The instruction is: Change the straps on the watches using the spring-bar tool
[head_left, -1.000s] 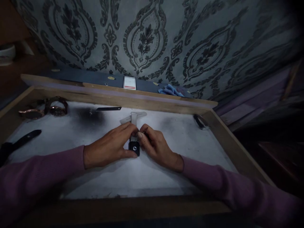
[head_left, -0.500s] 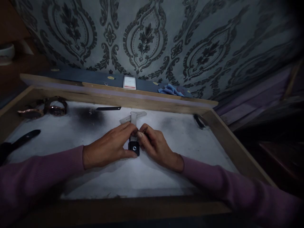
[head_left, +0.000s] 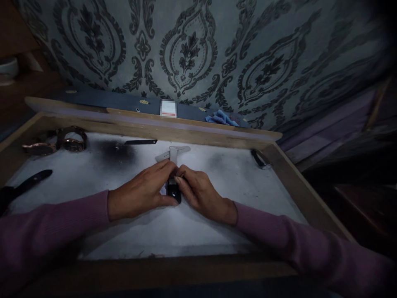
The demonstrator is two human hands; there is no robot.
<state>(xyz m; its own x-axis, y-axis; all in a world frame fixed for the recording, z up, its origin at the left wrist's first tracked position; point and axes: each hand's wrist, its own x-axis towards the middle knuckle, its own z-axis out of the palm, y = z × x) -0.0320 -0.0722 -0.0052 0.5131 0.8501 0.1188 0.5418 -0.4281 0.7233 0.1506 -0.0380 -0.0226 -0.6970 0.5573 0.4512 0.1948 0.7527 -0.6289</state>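
Observation:
A smartwatch [head_left: 173, 193] with a black squarish case lies back side up, a small bright spot on its back. My left hand [head_left: 145, 186] is closed round it, thumb at the case's near edge and fingers at its far end. From beneath my fingertips a pale grey watch strap [head_left: 173, 155] stretches away, crossing another pale strap piece with holes. My right hand [head_left: 201, 188] pinches at the joint of case and strap, finger and thumb pressed together. Something small and dark shows at those fingertips, too small to name.
Wooden walls rim the white work tray [head_left: 235, 194]. At left lie two wristwatches [head_left: 72, 142] and a black-handled tool [head_left: 34, 178]. A dark blade [head_left: 141, 142] rests near the back wall, a dark-strapped watch [head_left: 261, 159] at right. Behind sits a blue cloth [head_left: 222, 117].
My right fingertips have shifted slightly toward the left and nearer the case. The watch has tilted a little, its back showing less glint. My left hand keeps its hold.

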